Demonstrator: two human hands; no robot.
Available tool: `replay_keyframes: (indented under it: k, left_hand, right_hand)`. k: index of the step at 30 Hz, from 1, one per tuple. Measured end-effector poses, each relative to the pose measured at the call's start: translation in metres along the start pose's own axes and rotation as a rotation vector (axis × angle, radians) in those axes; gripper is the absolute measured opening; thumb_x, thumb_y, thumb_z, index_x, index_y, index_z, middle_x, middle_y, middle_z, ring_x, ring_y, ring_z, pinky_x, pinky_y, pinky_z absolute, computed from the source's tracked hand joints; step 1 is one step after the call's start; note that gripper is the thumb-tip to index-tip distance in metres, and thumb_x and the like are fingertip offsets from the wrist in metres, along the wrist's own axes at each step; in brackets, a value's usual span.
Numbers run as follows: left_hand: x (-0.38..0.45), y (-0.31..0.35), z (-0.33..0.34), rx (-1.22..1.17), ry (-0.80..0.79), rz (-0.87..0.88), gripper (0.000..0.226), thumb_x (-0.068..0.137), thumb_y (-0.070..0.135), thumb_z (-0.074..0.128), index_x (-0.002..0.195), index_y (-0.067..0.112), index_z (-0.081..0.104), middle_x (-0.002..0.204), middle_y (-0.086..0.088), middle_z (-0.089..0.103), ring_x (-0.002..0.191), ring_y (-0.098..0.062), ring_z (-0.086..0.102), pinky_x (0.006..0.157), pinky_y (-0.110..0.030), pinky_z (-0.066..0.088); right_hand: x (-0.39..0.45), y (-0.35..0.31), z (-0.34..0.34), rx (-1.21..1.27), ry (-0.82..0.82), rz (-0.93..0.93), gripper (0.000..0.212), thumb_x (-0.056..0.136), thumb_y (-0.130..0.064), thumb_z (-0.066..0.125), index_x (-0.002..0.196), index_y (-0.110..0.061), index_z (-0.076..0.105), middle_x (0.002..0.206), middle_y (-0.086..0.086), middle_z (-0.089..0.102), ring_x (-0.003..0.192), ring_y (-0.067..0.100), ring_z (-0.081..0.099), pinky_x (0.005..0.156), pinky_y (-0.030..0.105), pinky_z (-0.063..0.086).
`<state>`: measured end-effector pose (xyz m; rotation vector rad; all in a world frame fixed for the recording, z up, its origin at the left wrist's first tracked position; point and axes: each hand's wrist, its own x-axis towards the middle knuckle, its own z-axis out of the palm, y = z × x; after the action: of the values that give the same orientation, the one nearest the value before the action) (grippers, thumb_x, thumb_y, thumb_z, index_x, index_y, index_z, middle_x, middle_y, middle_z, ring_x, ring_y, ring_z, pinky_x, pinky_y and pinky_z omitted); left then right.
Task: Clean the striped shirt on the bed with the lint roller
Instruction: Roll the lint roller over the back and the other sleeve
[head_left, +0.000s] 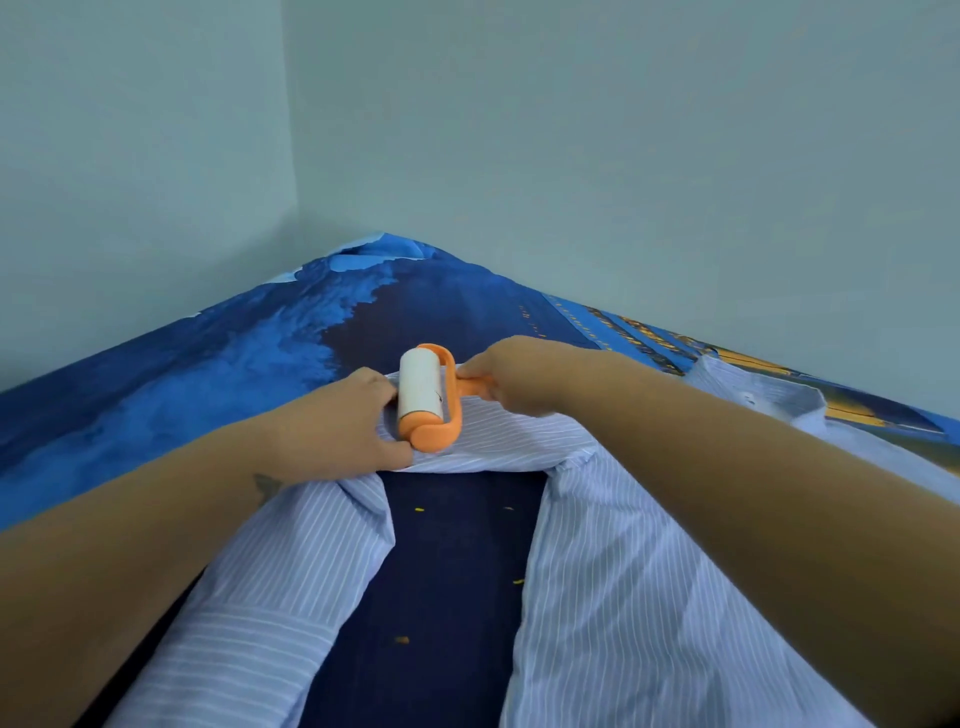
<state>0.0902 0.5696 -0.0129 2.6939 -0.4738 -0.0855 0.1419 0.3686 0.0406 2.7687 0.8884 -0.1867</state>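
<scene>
Both hands are out over the far part of the shirt: the right hand (511, 374) is closed around the orange handle of the lint roller (427, 396), and the left hand (340, 423) lies palm down with its fingers spread and pressed flat on the cloth, its fingertips just beside the roller's white drum. Behind everything stand two pale blue-green walls (623, 130), meeting in a corner at upper left. Below them the bed (171, 374) fills the lower half of the view, covered with a printed sheet in light and dark blues, with yellow and orange marks along its right edge. The striped shirt (597, 571), pale blue with fine white lines, lies spread on this sheet; two broad parts of it run toward the viewer on the left and right, leaving a strip of dark navy sheet bare between them, and a narrower band joins them at the far end under the hands. More of the shirt, with what looks like its collar, lies rumpled at the right near the edge of the bed. The roller rests on that far band, its drum lying along the line of sight and held in an orange frame. A few small yellow specks (417, 510) dot the navy strip, and one orange speck lies nearer the viewer.
</scene>
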Motion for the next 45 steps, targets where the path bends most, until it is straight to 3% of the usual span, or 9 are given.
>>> replay_keyframes:
  k: [6, 15, 18, 22, 27, 31, 38, 41, 45]
  left_hand:
    - [-0.004, 0.002, 0.007, 0.108, 0.035, -0.063, 0.07, 0.079, 0.054, 0.052, 0.139, 0.022, 0.037, 0.143, 0.009, 0.034, 0.113, -0.016, 0.053, 0.096, -0.037, 0.046]
    - [-0.014, 0.0, 0.01, 0.154, 0.055, -0.034, 0.055, 0.088, 0.044, 0.044, 0.137, 0.019, 0.044, 0.143, 0.006, 0.042, 0.125, -0.017, 0.046, 0.103, -0.035, 0.041]
    - [-0.026, -0.003, 0.002, -0.03, 0.168, -0.005, 0.028, 0.093, 0.035, 0.044, 0.11, 0.021, 0.061, 0.115, 0.004, 0.057, 0.106, -0.016, 0.057, 0.091, -0.031, 0.045]
    - [-0.049, -0.015, -0.012, -0.069, 0.477, -0.192, 0.016, 0.094, 0.021, 0.042, 0.094, 0.016, 0.056, 0.095, -0.002, 0.059, 0.084, -0.022, 0.058, 0.074, -0.038, 0.049]
    - [-0.08, -0.017, -0.018, 0.112, 0.117, -0.458, 0.053, 0.092, 0.056, 0.035, 0.067, 0.011, 0.045, 0.075, -0.007, 0.052, 0.069, -0.024, 0.048, 0.059, -0.033, 0.035]
    - [-0.104, -0.008, -0.015, -0.039, -0.031, -0.409, 0.038, 0.086, 0.05, 0.052, 0.077, 0.013, 0.052, 0.079, 0.0, 0.055, 0.068, -0.016, 0.049, 0.058, -0.026, 0.035]
    - [-0.118, -0.009, -0.03, -0.239, 0.127, -0.413, 0.003, 0.091, 0.021, 0.044, 0.09, 0.022, 0.047, 0.084, 0.002, 0.054, 0.069, -0.012, 0.049, 0.055, -0.026, 0.033]
    - [-0.116, -0.017, -0.038, -0.223, 0.172, -0.395, 0.014, 0.092, 0.013, 0.036, 0.097, 0.023, 0.044, 0.083, 0.001, 0.054, 0.07, -0.013, 0.05, 0.055, -0.027, 0.033]
    - [-0.115, -0.029, -0.048, -0.079, 0.271, -0.391, 0.013, 0.094, 0.029, 0.038, 0.102, 0.023, 0.046, 0.089, 0.001, 0.057, 0.075, -0.019, 0.054, 0.061, -0.033, 0.042]
  right_hand:
    - [-0.024, 0.031, 0.009, 0.021, -0.058, 0.094, 0.039, 0.097, -0.013, 0.043, 0.131, -0.031, 0.05, 0.108, 0.008, 0.058, 0.09, 0.023, 0.052, 0.073, 0.031, 0.038]
    - [-0.093, 0.101, 0.01, -0.177, -0.246, 0.272, 0.035, 0.095, -0.012, 0.042, 0.121, -0.033, 0.053, 0.11, -0.003, 0.063, 0.094, 0.015, 0.057, 0.087, 0.032, 0.047]
    - [-0.105, 0.115, 0.005, -0.205, -0.22, 0.337, 0.029, 0.095, -0.013, 0.042, 0.115, -0.03, 0.053, 0.107, -0.006, 0.063, 0.096, 0.016, 0.059, 0.086, 0.033, 0.048]
    - [-0.104, 0.097, 0.002, 0.135, 0.008, 0.3, 0.01, 0.097, -0.029, 0.047, 0.095, -0.036, 0.054, 0.078, -0.007, 0.058, 0.071, 0.015, 0.054, 0.073, 0.033, 0.043]
    - [-0.078, 0.038, 0.002, 0.217, 0.002, 0.184, 0.017, 0.097, -0.025, 0.046, 0.11, -0.036, 0.051, 0.084, -0.01, 0.057, 0.069, 0.008, 0.05, 0.061, 0.026, 0.04]
    - [-0.061, -0.003, 0.003, 0.201, -0.011, 0.146, 0.024, 0.097, -0.022, 0.045, 0.12, -0.029, 0.05, 0.096, -0.004, 0.059, 0.08, 0.014, 0.055, 0.067, 0.029, 0.04]
    - [-0.047, -0.035, 0.003, 0.185, 0.002, 0.14, 0.027, 0.099, -0.021, 0.042, 0.124, -0.028, 0.049, 0.109, 0.004, 0.061, 0.092, 0.023, 0.055, 0.074, 0.033, 0.04]
    - [-0.045, -0.039, 0.003, 0.17, 0.013, 0.147, 0.029, 0.098, -0.019, 0.043, 0.125, -0.028, 0.048, 0.112, 0.005, 0.061, 0.097, 0.025, 0.056, 0.082, 0.037, 0.044]
    - [-0.04, -0.038, 0.005, 0.165, 0.022, 0.147, 0.029, 0.098, -0.019, 0.043, 0.125, -0.028, 0.049, 0.111, 0.005, 0.06, 0.096, 0.024, 0.057, 0.083, 0.037, 0.045]
